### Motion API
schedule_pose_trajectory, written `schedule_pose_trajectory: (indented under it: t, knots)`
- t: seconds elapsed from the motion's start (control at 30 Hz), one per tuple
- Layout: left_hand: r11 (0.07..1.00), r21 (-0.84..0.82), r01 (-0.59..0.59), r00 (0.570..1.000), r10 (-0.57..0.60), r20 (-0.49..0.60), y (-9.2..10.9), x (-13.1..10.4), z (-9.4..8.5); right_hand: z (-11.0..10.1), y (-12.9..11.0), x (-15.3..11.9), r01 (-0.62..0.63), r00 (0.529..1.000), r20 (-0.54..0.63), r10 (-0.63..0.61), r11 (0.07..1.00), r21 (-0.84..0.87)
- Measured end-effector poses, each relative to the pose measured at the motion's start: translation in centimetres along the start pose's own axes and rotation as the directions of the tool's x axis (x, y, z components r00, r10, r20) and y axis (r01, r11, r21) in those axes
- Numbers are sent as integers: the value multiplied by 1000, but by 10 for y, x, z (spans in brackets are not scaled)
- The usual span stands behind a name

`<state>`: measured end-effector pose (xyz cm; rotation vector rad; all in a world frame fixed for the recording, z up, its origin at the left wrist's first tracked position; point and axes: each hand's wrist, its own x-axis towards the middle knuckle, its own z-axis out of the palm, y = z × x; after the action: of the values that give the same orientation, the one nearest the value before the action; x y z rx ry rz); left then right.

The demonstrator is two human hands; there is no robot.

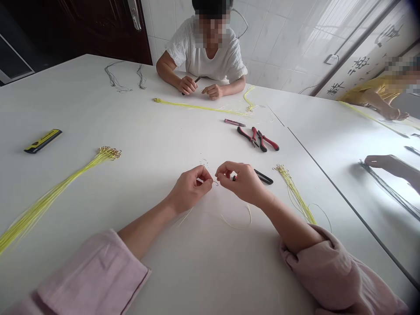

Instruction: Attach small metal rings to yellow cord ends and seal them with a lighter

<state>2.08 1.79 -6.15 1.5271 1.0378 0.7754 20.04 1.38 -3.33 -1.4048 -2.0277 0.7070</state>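
Near the middle of the white table [183, 271], my left hand [190, 188] pinches a small dark hook [215, 183] between thumb and forefinger. The hook's curved end sticks out to the right. My right hand [241, 181] is close beside it, thumb and forefinger pressed together; what they hold, if anything, is too small to make out. A thin pale line [250, 215] loops on the table below my right hand, and its ends are hard to follow. Partly hidden behind my right hand lies a black-handled tool [263, 176].
Yellow line bundles with hooks lie left [65, 186] and right [297, 194]. Beyond my hands are red-black pliers [251, 136], a pen [234, 123] and tiny loose bits. A yellow-black box [43, 141] sits far left. A person in white [210, 61] sits opposite; others' hands work at right.
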Motion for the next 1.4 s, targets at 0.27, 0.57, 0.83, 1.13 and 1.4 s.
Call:
schedule_pose_trajectory:
  t: [0.27, 0.57, 0.83, 1.13, 1.4]
  knots:
    - [1000, 5, -8, 1000, 8, -6, -1, 0, 0, -3, -1, -1, -105, 988, 121, 97, 992, 63]
    - [1000, -4, -28, 999, 29, 33, 3, -2, 0, 5, 0, -2, -57, 994, 100, 48, 995, 87]
    - [1000, 8, -18, 999, 17, 52, 4, -2, 4, 12, 3, 1, -146, 989, 59, 134, 942, 304]
    - [999, -9, -33, 999, 34, 29, 4, -1, 5, 16, 4, 0, -165, 985, 5, 172, 934, 317]
    - [1000, 19, 3, 1000, -3, -1, 2, -2, 4, 19, 1, -1, -128, 988, -58, 142, 972, 198]
